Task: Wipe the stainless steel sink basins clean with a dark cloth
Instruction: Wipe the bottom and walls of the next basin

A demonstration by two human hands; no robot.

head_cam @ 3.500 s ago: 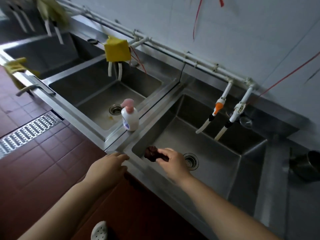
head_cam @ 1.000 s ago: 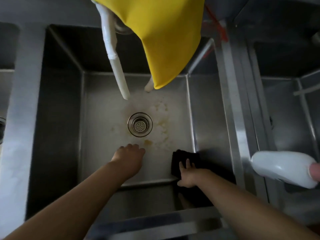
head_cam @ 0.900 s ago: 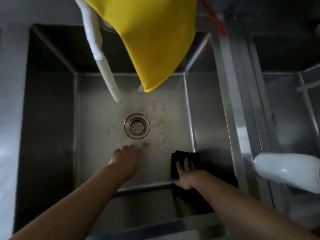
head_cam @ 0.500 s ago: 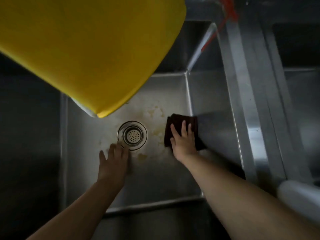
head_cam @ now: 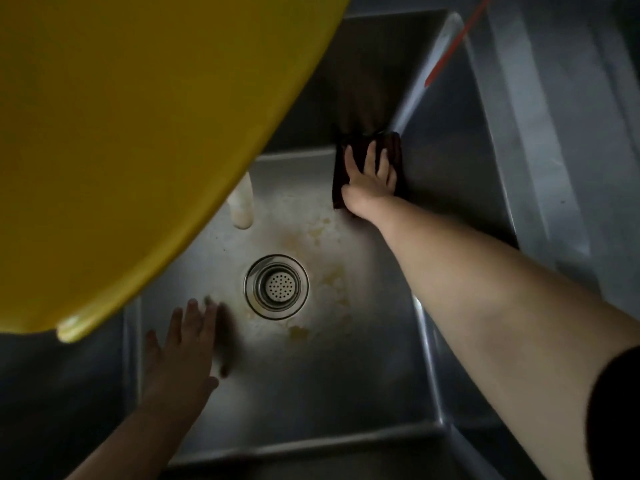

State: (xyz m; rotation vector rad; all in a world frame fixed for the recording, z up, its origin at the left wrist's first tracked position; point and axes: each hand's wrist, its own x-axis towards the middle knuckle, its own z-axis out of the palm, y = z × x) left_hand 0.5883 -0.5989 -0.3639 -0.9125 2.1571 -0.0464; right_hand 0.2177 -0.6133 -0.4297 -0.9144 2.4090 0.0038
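Note:
I look straight down into a stainless steel sink basin (head_cam: 311,393) with yellowish stains around its round drain strainer (head_cam: 276,286). The dark cloth (head_cam: 396,157) lies flat in the basin's far right corner, against the right wall. My right hand (head_cam: 369,178) presses on it with straight, spread fingers. My left hand (head_cam: 183,344) rests flat on the basin floor just left of the drain, fingers straight, holding nothing.
A yellow cloth (head_cam: 121,133) hangs close to the camera and hides the upper left of the view. A white hose end (head_cam: 241,206) dangles below it over the basin. A red cord (head_cam: 453,39) crosses the far right rim. The steel divider (head_cam: 540,168) runs along the right.
My right hand has slid the dark cloth from beside the drain to the far right corner. The left hand stays by the drain. The view has dropped closer to the basin.

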